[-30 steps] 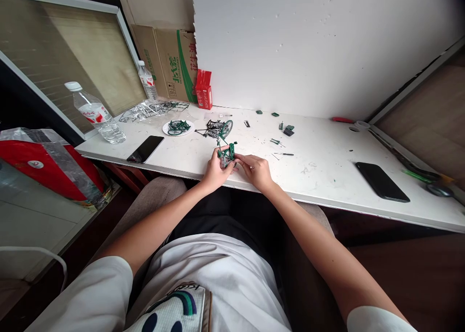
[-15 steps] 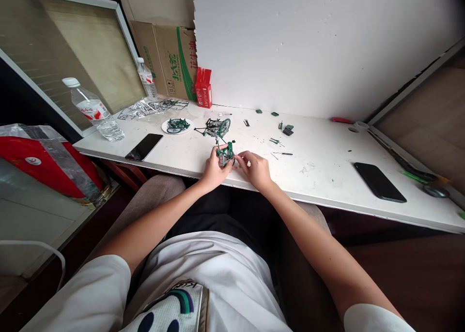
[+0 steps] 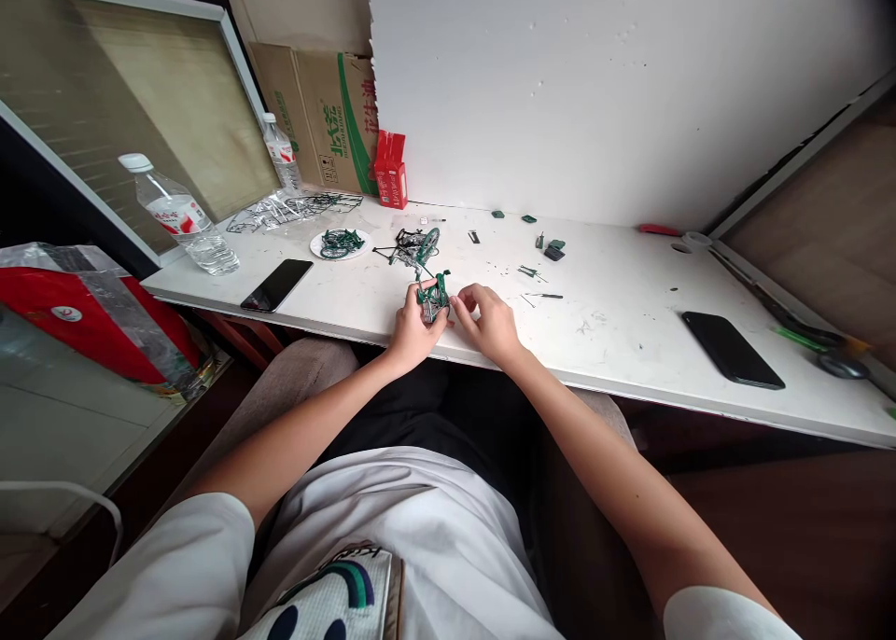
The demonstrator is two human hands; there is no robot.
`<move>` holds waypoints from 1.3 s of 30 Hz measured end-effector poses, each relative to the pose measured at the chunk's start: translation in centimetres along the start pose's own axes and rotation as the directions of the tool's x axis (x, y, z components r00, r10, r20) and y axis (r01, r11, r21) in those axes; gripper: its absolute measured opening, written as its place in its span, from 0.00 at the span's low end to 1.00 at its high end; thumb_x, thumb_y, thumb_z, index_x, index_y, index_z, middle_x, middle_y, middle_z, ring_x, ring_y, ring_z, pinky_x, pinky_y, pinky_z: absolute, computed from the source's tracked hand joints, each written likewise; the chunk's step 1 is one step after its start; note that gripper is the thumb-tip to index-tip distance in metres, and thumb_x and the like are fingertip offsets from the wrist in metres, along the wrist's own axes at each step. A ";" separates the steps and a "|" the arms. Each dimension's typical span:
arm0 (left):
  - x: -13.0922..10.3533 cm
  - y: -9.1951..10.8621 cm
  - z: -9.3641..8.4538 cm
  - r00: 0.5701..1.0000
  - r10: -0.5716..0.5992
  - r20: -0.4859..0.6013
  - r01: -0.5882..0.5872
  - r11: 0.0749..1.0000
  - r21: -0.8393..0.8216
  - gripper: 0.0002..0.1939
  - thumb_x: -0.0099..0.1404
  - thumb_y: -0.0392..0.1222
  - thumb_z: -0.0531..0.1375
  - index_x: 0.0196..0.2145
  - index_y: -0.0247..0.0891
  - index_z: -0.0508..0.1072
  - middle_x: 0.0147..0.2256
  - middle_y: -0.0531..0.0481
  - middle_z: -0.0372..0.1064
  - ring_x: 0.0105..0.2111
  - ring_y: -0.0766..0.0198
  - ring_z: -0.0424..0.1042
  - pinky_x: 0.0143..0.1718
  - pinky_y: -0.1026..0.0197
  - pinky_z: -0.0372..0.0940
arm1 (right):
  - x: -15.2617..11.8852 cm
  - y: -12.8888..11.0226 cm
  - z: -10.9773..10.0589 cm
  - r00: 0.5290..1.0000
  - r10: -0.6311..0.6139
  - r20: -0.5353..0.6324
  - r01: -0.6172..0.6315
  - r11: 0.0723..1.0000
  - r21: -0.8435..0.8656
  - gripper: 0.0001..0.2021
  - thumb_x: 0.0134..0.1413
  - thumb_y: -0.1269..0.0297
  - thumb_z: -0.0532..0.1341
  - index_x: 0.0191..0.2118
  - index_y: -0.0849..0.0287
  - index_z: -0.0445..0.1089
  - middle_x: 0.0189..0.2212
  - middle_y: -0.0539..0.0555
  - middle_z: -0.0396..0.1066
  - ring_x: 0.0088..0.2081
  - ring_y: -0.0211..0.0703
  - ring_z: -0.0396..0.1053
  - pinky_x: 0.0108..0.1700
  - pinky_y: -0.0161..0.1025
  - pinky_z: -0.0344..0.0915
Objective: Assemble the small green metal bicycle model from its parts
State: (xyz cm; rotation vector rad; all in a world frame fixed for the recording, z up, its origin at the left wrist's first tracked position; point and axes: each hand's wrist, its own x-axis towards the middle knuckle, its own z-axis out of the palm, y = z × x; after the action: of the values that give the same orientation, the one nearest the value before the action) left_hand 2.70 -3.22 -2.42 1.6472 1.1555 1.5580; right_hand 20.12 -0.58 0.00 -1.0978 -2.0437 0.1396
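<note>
the small green model piece (image 3: 434,297) sits at the near edge of the white table (image 3: 630,341), pinched in the left hand (image 3: 412,327), whose fingers close around its lower part. the right hand (image 3: 490,321) is at the piece's 3 o'clock, fingers curled narrow with the tips just beside it; whether they touch it i cannot tell. at 12 o'clock lies a dark model assembly (image 3: 414,244), at 10 o'clock a white plate (image 3: 339,243) of green parts. a black phone (image 3: 277,285) lies at 9 o'clock, another black phone (image 3: 732,361) at 4 o'clock.
</note>
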 end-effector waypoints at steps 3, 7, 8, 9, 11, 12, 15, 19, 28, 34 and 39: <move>0.0 -0.2 0.1 1.000 -0.019 0.000 0.019 1.000 -0.021 0.27 0.71 0.43 0.65 0.64 0.41 0.63 0.44 0.42 0.82 0.32 0.58 0.84 0.36 0.60 0.78 | 0.1 0.0 0.1 0.998 -0.063 -0.018 0.062 0.995 -0.079 0.17 0.77 0.50 0.53 0.39 0.54 0.71 0.36 0.57 0.76 0.40 0.49 0.70 0.33 0.41 0.58; -0.3 -0.4 0.2 1.000 0.000 0.010 0.000 1.000 -0.001 0.27 0.71 0.43 0.65 0.64 0.41 0.63 0.42 0.44 0.83 0.34 0.57 0.85 0.37 0.59 0.79 | 0.0 0.2 0.7 0.993 -0.114 -0.036 0.105 0.976 -0.193 0.23 0.79 0.52 0.51 0.31 0.55 0.68 0.29 0.57 0.73 0.38 0.49 0.67 0.30 0.42 0.52; -0.3 -0.4 0.2 1.000 0.007 0.016 -0.008 1.000 0.005 0.27 0.71 0.43 0.65 0.64 0.41 0.64 0.42 0.43 0.83 0.35 0.57 0.85 0.38 0.59 0.79 | 0.0 0.2 0.8 0.993 -0.109 -0.043 0.098 0.973 -0.211 0.24 0.79 0.52 0.51 0.28 0.55 0.67 0.27 0.57 0.72 0.36 0.48 0.67 0.29 0.42 0.51; -0.4 -0.4 0.2 1.000 0.014 0.022 -0.015 1.000 0.010 0.27 0.71 0.43 0.65 0.64 0.41 0.64 0.43 0.43 0.83 0.36 0.56 0.85 0.38 0.58 0.79 | 0.0 0.2 0.9 0.994 -0.095 -0.049 0.081 0.971 -0.227 0.26 0.79 0.52 0.50 0.26 0.55 0.66 0.25 0.57 0.70 0.33 0.48 0.66 0.29 0.42 0.49; -0.4 -0.3 0.1 0.999 0.021 0.037 -0.021 1.000 0.014 0.27 0.72 0.44 0.65 0.64 0.41 0.65 0.46 0.41 0.82 0.37 0.56 0.85 0.40 0.58 0.79 | 0.0 0.1 1.0 0.997 -0.048 -0.052 0.034 0.968 -0.248 0.29 0.79 0.50 0.49 0.24 0.55 0.64 0.22 0.56 0.67 0.29 0.46 0.64 0.29 0.43 0.47; -0.4 -0.3 0.1 0.999 0.020 0.040 -0.021 1.000 0.017 0.27 0.72 0.44 0.65 0.64 0.41 0.64 0.48 0.40 0.82 0.37 0.57 0.85 0.40 0.58 0.79 | 0.0 0.0 0.9 0.998 -0.028 -0.047 0.016 0.968 -0.249 0.30 0.80 0.49 0.48 0.23 0.55 0.63 0.21 0.56 0.67 0.28 0.45 0.63 0.29 0.43 0.46; -0.3 -0.2 0.0 1.000 0.018 0.012 -0.018 0.999 0.031 0.28 0.72 0.45 0.65 0.65 0.40 0.63 0.47 0.41 0.82 0.37 0.58 0.85 0.41 0.58 0.79 | 0.0 -0.3 0.2 0.999 -0.051 -0.002 0.050 0.979 -0.199 0.26 0.79 0.50 0.49 0.30 0.57 0.69 0.27 0.56 0.72 0.32 0.45 0.67 0.30 0.42 0.50; -0.1 -0.1 0.0 0.999 -0.020 -0.030 0.020 1.000 -0.010 0.29 0.72 0.45 0.65 0.65 0.40 0.62 0.45 0.42 0.82 0.35 0.59 0.84 0.37 0.60 0.79 | 0.1 -0.3 -0.5 0.983 -0.173 0.053 0.180 0.970 -0.163 0.16 0.79 0.55 0.51 0.47 0.57 0.72 0.40 0.58 0.77 0.44 0.48 0.69 0.34 0.41 0.57; 0.1 -0.6 -0.1 0.997 -0.067 0.042 0.070 0.995 -0.072 0.30 0.70 0.46 0.67 0.65 0.41 0.62 0.44 0.42 0.82 0.31 0.59 0.84 0.29 0.64 0.75 | 0.4 1.1 0.2 0.975 -0.206 0.084 0.220 0.945 -0.241 0.22 0.80 0.54 0.50 0.36 0.58 0.72 0.30 0.56 0.73 0.40 0.46 0.68 0.31 0.40 0.53; 0.0 0.0 0.0 0.998 -0.045 0.052 0.046 0.999 -0.029 0.28 0.71 0.45 0.66 0.64 0.40 0.64 0.45 0.41 0.82 0.32 0.60 0.84 0.33 0.63 0.76 | 0.3 0.9 0.8 0.994 -0.035 0.099 0.062 0.957 -0.283 0.30 0.80 0.50 0.47 0.28 0.57 0.70 0.24 0.55 0.70 0.26 0.42 0.63 0.30 0.41 0.48; 0.2 0.2 0.0 0.996 -0.083 0.019 0.084 0.996 -0.021 0.29 0.70 0.45 0.66 0.64 0.40 0.62 0.39 0.45 0.82 0.28 0.60 0.83 0.31 0.62 0.75 | 0.1 0.8 0.0 0.996 -0.078 0.052 0.083 0.989 -0.120 0.19 0.78 0.50 0.52 0.43 0.56 0.74 0.33 0.55 0.77 0.34 0.44 0.73 0.32 0.39 0.56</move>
State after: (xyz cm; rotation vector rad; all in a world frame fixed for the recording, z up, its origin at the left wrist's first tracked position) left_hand 2.73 -3.18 -2.13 1.5756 1.1792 1.4956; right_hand 20.62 0.01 -0.24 -1.0930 -2.1591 -0.0007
